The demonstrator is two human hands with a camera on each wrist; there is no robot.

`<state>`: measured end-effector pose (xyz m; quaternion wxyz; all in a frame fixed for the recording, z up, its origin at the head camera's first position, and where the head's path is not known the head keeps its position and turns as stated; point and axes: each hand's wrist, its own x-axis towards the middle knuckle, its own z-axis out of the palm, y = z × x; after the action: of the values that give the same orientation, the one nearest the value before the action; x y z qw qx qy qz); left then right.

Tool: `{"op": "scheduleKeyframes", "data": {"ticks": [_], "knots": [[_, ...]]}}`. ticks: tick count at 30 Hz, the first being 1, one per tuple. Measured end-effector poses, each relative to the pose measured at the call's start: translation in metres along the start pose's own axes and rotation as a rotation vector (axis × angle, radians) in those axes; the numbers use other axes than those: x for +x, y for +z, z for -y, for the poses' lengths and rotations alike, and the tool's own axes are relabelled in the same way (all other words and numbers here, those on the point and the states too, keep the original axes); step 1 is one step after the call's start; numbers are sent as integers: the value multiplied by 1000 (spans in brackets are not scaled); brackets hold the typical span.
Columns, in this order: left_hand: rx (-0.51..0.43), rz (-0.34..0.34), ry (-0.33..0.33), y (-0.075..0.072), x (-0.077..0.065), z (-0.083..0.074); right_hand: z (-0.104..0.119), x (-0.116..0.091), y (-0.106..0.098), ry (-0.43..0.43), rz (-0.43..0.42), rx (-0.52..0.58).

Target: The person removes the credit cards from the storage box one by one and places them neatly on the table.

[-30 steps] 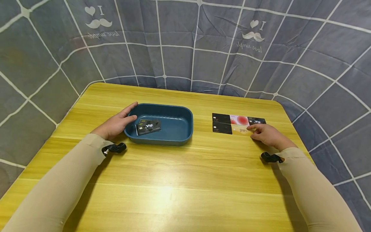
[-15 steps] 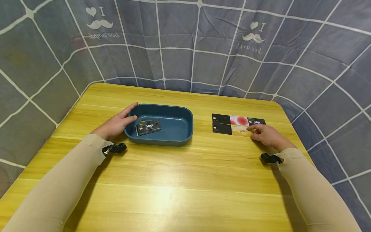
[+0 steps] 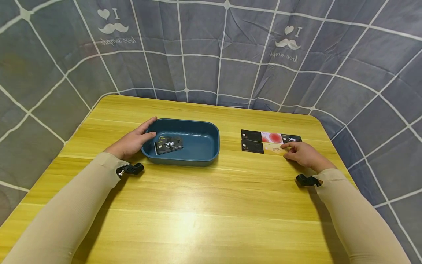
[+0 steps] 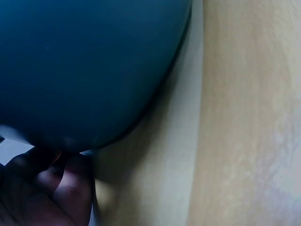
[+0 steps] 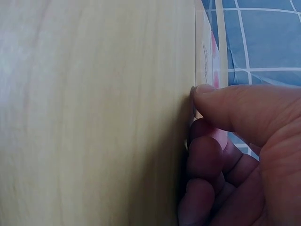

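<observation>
My left hand holds the left end of a dark blue rectangular plastic bin, thumb over the rim and the other fingers along the outside. In the left wrist view, fingers lie against the bin's wall. Inside, black and grey VIP cards lie overlapped. On the right, my right hand pinches the right end of a yellow card at the table surface. In the right wrist view the thumb presses the card's edge, other fingers curled beside it.
Beside the yellow card lies a black VIP card. Behind, in a touching row, are another black card, a pink card with red circles and a black VIP card. A grey checked curtain hangs behind the wooden table.
</observation>
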<state>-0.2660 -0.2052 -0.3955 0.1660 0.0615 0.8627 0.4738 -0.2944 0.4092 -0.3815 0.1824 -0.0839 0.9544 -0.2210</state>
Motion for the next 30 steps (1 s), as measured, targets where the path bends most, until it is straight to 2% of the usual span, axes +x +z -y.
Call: {"op": "scheduleKeyframes", "data": {"ticks": [13,30], "knots": [[18,-2,5,1,-1,-1,-1,4,5,9,-33,-29],[40,-2,20,-1,-1,2,0,-1,8,8,-62,-12]]}}
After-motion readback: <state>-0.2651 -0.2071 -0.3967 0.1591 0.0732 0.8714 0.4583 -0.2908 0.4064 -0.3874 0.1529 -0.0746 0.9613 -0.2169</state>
